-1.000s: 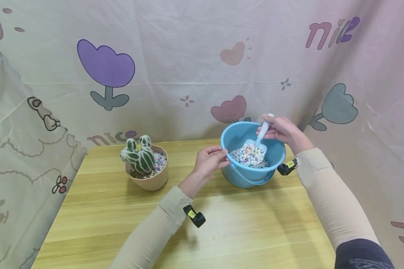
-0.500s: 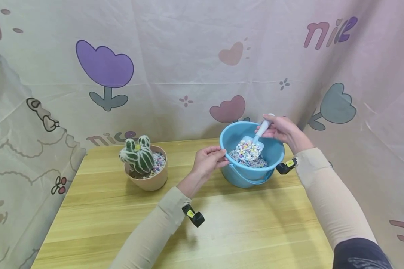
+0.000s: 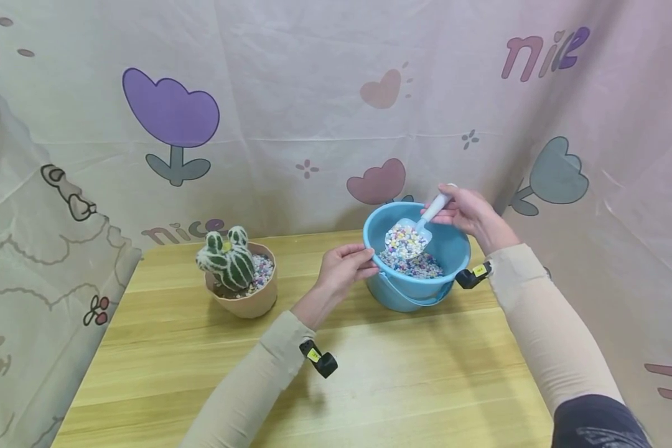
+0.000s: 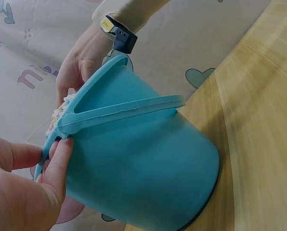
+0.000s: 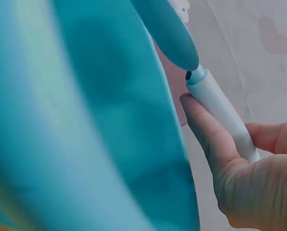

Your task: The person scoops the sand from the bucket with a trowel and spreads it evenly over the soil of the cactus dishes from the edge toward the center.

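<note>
My right hand (image 3: 470,213) grips the white handle of a small light-blue scoop (image 3: 438,206). Small multicoloured pebbles (image 3: 406,241) are heaped in its blade, which is held over the inside of a blue bucket (image 3: 386,295). More pebbles (image 3: 420,266) lie in the bucket below. With thumb and fingers, my left hand (image 3: 341,267) pinches the bucket's left rim; the left wrist view shows the thumb and fingers on opposite sides of that rim (image 4: 46,149). In the right wrist view the scoop's handle (image 5: 225,113) lies along my fingers, beside the bucket wall (image 5: 119,96).
A peach-coloured pot (image 3: 257,298) stands to the left on the wooden table (image 3: 369,379). It holds a green, white-fuzzed cactus (image 3: 235,264) and multicoloured pebbles. The bucket's handle (image 3: 411,298) hangs down at its front. A printed curtain (image 3: 291,93) rises behind the table.
The right hand has raised the pebble-filled scoop from the pebbles in the bucket and moved its blade leftward. The left hand has stayed on the rim.
</note>
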`<state>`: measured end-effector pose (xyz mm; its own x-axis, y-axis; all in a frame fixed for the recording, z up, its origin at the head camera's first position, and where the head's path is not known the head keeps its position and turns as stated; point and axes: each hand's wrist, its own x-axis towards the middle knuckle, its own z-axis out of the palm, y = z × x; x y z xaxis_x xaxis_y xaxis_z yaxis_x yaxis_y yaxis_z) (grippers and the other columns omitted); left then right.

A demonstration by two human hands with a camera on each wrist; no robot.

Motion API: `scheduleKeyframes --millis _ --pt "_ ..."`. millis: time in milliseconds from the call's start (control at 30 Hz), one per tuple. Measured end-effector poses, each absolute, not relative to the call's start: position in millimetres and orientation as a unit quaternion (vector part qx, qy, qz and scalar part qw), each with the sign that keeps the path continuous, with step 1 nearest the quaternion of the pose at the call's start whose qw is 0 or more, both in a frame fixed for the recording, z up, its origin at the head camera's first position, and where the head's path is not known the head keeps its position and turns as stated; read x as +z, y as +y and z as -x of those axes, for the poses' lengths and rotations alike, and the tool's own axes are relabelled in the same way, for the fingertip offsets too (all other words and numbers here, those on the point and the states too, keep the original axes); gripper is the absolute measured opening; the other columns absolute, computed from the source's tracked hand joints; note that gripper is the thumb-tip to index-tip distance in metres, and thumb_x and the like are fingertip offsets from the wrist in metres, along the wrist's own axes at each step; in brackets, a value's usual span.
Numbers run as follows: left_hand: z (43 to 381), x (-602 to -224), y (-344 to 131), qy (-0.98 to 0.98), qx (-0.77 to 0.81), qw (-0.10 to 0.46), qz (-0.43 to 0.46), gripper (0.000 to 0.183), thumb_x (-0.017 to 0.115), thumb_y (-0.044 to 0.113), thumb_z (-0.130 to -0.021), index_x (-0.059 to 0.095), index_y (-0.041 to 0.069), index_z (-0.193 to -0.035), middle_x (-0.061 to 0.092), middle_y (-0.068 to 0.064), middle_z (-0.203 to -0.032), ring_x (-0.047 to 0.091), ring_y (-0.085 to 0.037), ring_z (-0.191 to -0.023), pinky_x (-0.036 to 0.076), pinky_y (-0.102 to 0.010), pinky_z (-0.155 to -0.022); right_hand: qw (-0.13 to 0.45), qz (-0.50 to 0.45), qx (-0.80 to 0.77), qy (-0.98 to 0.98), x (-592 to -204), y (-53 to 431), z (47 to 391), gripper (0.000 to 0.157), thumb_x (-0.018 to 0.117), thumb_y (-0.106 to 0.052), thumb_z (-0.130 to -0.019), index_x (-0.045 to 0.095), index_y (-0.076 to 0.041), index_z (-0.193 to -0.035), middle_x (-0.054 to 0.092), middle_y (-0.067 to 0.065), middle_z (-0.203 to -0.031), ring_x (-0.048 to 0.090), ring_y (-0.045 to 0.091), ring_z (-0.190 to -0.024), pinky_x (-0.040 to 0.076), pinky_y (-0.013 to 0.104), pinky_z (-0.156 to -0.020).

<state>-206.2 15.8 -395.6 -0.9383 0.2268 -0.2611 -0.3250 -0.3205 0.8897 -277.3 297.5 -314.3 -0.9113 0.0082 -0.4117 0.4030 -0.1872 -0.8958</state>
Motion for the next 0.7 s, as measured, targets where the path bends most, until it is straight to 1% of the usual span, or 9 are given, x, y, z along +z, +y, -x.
scheduleKeyframes --millis 200,333,433,500,567,633,700 --pt "205 -396 15 0.563 0.809 0.164 0.041 0.026 0.072 0.002 -0.098 0.069 -0.007 -0.123 0.075 -0.009 -0.09 0.076 -0.013 -0.075 0.068 -0.029 -0.081 0.133 -0.165 -0.763 0.611 -310 291 276 0.025 0.055 -0.032 -0.11 0.044 -0.015 -0.125 0.078 0.012 -0.093 0.081 0.027 -0.085 0.066 0.04 -0.088" --pt "203 -397 11 0.589 0.794 0.149 0.035 0.028 0.074 0.007 -0.098 0.071 -0.004 -0.124 0.078 -0.015 -0.097 0.078 -0.014 -0.078 0.068 -0.032 -0.082 0.141 -0.156 -0.769 0.603 -307 283 276 0.024 0.053 -0.031 -0.111 0.043 -0.014 -0.124 0.077 0.013 -0.092 0.081 0.027 -0.084 0.066 0.041 -0.088" --pt "202 -398 7 0.62 0.774 0.126 0.026 0.028 0.075 0.012 -0.099 0.073 -0.001 -0.123 0.079 -0.02 -0.104 0.08 -0.022 -0.085 0.068 -0.035 -0.085 0.144 -0.152 -0.77 0.602 -305 276 277 0.023 0.052 -0.03 -0.111 0.044 -0.012 -0.124 0.077 0.014 -0.093 0.081 0.027 -0.084 0.067 0.041 -0.086" --pt "202 -399 4 0.638 0.762 0.107 0.02 0.03 0.076 0.016 -0.098 0.074 0.0 -0.123 0.079 -0.021 -0.109 0.081 -0.026 -0.093 0.067 -0.038 -0.088 0.146 -0.153 -0.773 0.598 -304 272 278 0.024 0.053 -0.029 -0.111 0.045 -0.012 -0.125 0.077 0.015 -0.094 0.081 0.028 -0.084 0.067 0.041 -0.087" --pt "203 -398 1 0.65 0.755 0.086 0.015 0.032 0.077 0.017 -0.098 0.074 0.0 -0.124 0.079 -0.021 -0.112 0.08 -0.029 -0.098 0.067 -0.038 -0.09 0.145 -0.156 -0.773 0.598 -303 268 278 0.035 0.055 -0.031 -0.11 0.042 -0.011 -0.137 0.076 0.015 -0.099 0.081 0.028 -0.084 0.066 0.041 -0.088" --pt "203 -396 -2 0.663 0.745 0.064 0.012 0.033 0.077 0.018 -0.097 0.074 0.0 -0.125 0.079 -0.02 -0.113 0.08 -0.03 -0.101 0.067 -0.037 -0.091 0.145 -0.157 -0.774 0.596 -302 265 279 0.045 0.055 -0.031 -0.11 0.037 -0.01 -0.146 0.075 0.016 -0.101 0.081 0.028 -0.084 0.066 0.042 -0.089" --pt "203 -394 -6 0.686 0.727 0.041 0.013 0.035 0.078 0.021 -0.096 0.075 0.003 -0.126 0.08 -0.017 -0.113 0.079 -0.028 -0.101 0.067 -0.036 -0.091 0.146 -0.157 -0.775 0.595 -303 262 280 0.048 0.054 -0.03 -0.11 0.033 -0.01 -0.149 0.075 0.017 -0.102 0.081 0.029 -0.084 0.066 0.043 -0.089"
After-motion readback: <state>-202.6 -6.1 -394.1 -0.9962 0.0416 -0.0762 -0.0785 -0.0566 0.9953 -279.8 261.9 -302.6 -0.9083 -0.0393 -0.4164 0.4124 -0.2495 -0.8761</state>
